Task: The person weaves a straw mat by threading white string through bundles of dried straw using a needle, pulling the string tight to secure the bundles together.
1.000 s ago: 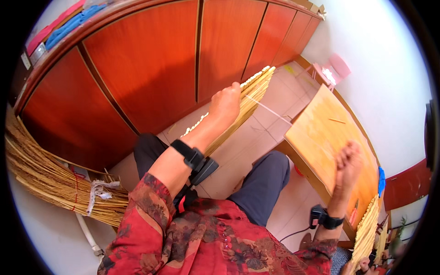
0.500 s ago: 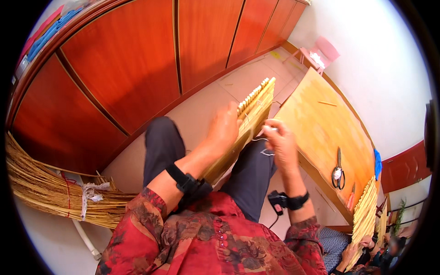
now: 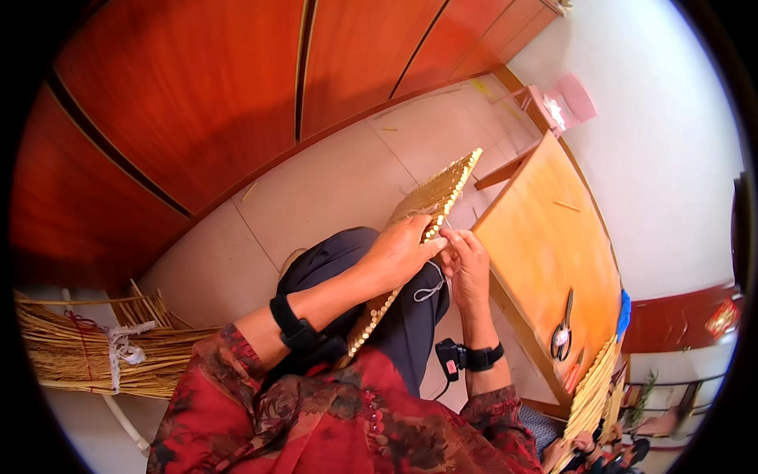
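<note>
A stiff mat of straw-coloured stalks (image 3: 430, 192) stands tilted over my lap, its row of cut stalk ends facing right. My left hand (image 3: 401, 251) is closed over the mat's edge, thumb near the stalk ends. Close by on the right, my right hand (image 3: 467, 261) pinches at that edge, with a fine pale line between fingertips and mat. Whether a needle is in the pinch is too small to see. White thread (image 3: 429, 294) hangs in a loop against my dark trouser leg, below both hands.
On the wooden table (image 3: 545, 229) at right lie black scissors (image 3: 562, 336), an orange-handled tool (image 3: 574, 371) and a loose stalk piece (image 3: 566, 205). A stalk bundle (image 3: 71, 355) is at left. Another person's hands (image 3: 557, 454) hold a similar mat (image 3: 592, 399) at lower right.
The mat has turned so its cut ends now face right toward my right hand. My left hand has shifted lower and to the right; my right hand has moved down, close beside it.
</note>
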A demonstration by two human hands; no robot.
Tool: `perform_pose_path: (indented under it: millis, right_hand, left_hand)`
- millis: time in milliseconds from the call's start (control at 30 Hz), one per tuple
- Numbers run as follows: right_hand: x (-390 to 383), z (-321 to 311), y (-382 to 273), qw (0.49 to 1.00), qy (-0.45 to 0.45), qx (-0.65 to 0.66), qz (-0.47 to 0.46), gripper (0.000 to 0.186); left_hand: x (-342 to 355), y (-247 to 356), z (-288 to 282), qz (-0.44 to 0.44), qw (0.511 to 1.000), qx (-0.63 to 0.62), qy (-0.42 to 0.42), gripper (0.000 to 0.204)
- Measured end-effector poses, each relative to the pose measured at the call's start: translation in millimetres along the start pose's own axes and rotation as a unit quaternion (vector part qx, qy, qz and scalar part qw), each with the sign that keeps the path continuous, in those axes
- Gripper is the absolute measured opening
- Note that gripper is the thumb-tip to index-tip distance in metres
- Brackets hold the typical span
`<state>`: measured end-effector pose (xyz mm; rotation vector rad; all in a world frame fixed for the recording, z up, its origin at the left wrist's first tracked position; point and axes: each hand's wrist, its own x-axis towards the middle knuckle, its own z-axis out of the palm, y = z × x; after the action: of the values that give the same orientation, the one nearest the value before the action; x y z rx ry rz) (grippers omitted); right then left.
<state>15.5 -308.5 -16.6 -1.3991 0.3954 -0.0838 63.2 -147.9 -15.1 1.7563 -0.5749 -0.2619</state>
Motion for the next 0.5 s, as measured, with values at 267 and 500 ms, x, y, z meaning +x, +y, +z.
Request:
perform_pose_path:
  millis: [267,500]
  right_hand:
    - [7.6,-9.6,-25.8,0.999,-0.003,0.046,0.017,0.011]
    - [0.3,-5.9,-24.9,0.997,0.040,-0.056,0.027,0.012]
  left_hand:
    - [43.1,-54.8,-49.6,-0.035,0.992,-0.119,-0.014,0.036]
    - [57.2,-44.8,-36.5,-0.076,0.983,-0.119,-0.122,0.028]
